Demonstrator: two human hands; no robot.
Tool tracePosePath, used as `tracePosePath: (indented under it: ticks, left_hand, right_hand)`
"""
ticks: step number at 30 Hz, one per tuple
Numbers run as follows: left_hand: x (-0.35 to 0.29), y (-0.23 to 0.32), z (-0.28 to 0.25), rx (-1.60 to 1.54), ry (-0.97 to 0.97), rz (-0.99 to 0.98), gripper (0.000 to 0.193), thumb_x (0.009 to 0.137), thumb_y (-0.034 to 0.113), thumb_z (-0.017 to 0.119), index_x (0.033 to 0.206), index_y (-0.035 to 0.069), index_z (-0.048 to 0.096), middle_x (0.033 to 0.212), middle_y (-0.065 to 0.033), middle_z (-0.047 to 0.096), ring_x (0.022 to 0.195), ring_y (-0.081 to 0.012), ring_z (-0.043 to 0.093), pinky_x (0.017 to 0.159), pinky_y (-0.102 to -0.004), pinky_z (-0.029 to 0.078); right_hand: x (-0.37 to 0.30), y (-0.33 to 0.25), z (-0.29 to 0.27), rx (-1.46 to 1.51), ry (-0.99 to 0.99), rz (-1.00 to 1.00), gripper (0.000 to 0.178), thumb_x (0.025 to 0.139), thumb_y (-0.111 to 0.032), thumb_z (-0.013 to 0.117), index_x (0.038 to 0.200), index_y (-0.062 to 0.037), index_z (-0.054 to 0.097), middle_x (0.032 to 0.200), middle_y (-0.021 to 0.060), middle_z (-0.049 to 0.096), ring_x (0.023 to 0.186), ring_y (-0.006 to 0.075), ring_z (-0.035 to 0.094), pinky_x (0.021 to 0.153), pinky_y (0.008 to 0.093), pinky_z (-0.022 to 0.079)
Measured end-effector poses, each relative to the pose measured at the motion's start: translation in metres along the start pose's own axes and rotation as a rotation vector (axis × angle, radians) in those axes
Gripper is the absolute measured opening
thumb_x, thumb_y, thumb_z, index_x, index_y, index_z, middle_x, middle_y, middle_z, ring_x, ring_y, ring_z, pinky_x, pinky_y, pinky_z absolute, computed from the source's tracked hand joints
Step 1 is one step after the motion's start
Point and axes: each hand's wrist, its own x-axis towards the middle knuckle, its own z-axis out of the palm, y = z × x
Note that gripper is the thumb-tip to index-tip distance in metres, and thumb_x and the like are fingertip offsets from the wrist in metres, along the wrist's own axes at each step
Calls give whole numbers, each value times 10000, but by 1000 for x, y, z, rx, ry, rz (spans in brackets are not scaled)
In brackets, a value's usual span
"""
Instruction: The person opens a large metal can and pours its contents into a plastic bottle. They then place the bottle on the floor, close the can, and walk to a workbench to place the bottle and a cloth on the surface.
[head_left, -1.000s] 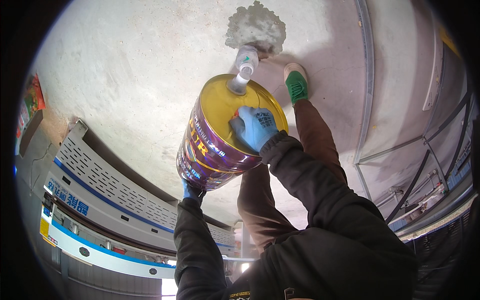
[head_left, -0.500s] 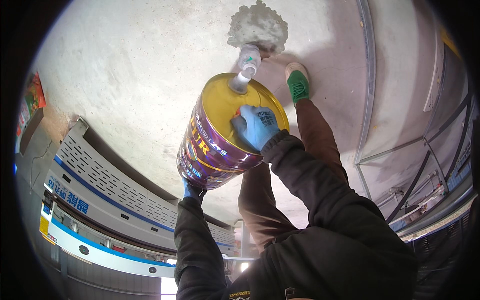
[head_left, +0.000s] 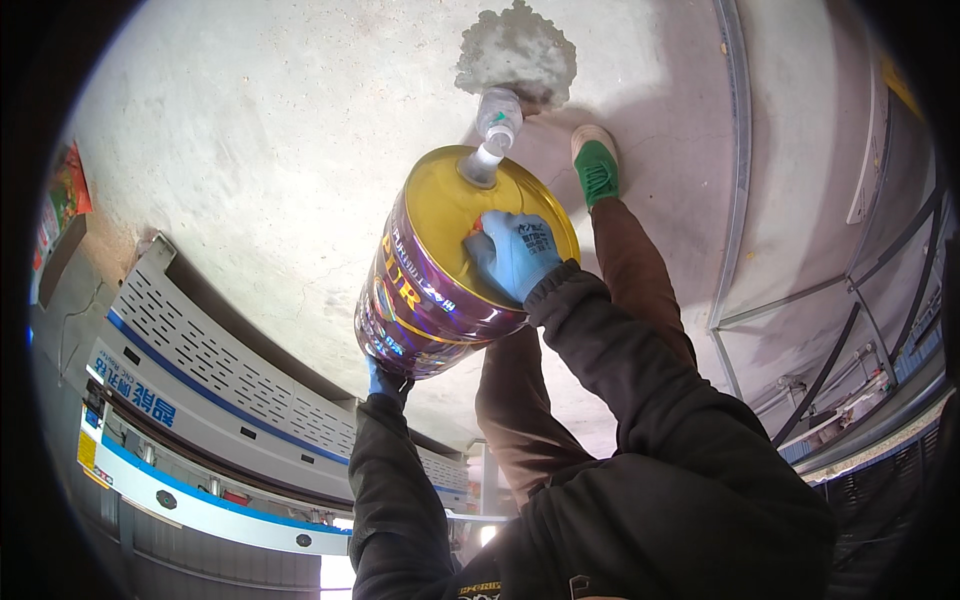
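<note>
A purple metal drum point(head_left: 415, 300) with a yellow top is tilted forward, away from me. My right hand point(head_left: 517, 255), in a blue glove, is closed round a handle on the drum's top, where a bit of red shows by the fingers. My left hand point(head_left: 387, 378), also gloved in blue, holds the drum low down at its base; most of its fingers are hidden beneath. The pale spout point(head_left: 482, 165) at the top's far edge meets the neck of a clear plastic bottle point(head_left: 499, 112) beyond it. I cannot tell whether liquid is passing between them.
Past the bottle a wet patch point(head_left: 515, 55) spreads on the concrete floor. My green shoe point(head_left: 597, 170) stands right of the drum. A long white slotted machine point(head_left: 215, 345) runs along the left. At right are a metal floor strip point(head_left: 738, 150) and a frame with bars point(head_left: 850, 300).
</note>
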Motion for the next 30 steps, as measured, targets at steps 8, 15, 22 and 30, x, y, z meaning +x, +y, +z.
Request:
tracePosePath:
  ticks: [8,15,22,30]
  left_hand:
    - [1,-1,1,16,13,-16,839,869,859,361,1523,335,405,1506,37,518,1308,-208,517,1010,-429,408]
    - [-1,-2,2,52,12,0,863,858,867,354,1536,336,387,1513,31,510,1319,-216,507,1015,-437,405]
    - [2,-1,3,51,46,1,869,850,868,368,1536,335,384,1518,26,503,1325,-220,495,1011,-458,410]
    - [3,-2,-1,34,35,-1,848,861,859,371,1525,332,398,1518,2,496,1282,-227,511,969,-440,440]
  right_hand:
    - [0,0,3,-15,18,1,266,881,-307,636,868,-45,683,815,200,704,767,396,677,748,506,517]
    - [-1,0,2,-16,-2,8,262,883,-305,630,851,-50,681,807,199,701,764,397,676,750,507,517]
    - [-2,1,5,-16,7,2,263,887,-308,622,836,-56,675,792,195,697,749,397,675,730,507,521]
    - [-3,0,5,-16,27,-2,262,887,-307,622,848,-54,682,794,195,699,751,402,676,731,509,522]
